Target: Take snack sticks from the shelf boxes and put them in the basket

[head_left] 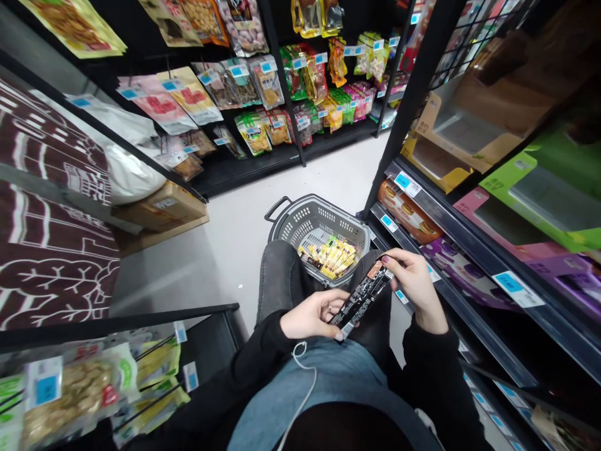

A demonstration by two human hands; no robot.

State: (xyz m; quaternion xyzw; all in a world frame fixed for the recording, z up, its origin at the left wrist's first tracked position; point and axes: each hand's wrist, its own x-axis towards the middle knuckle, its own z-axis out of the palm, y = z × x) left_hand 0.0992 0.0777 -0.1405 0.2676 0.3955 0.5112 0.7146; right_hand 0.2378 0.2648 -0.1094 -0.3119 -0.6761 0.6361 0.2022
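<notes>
I am crouched in a shop aisle and hold a long black snack packet [364, 294] with both hands above my knees. My left hand [312, 315] grips its near end with curled fingers. My right hand [413, 279] pinches its far end, where an orange-brown patch shows. Just beyond my knees a grey plastic basket [300, 222] stands on the floor. Several yellow and dark snack bars [331, 258] lie in it.
Black shelves on the right hold boxed goods [474, 134] with blue price tags [509, 283]. Hanging snack bags [263, 81] fill the racks ahead. A cardboard box [162, 210] sits at the left, and packets [70, 391] hang on a low rack at my near left.
</notes>
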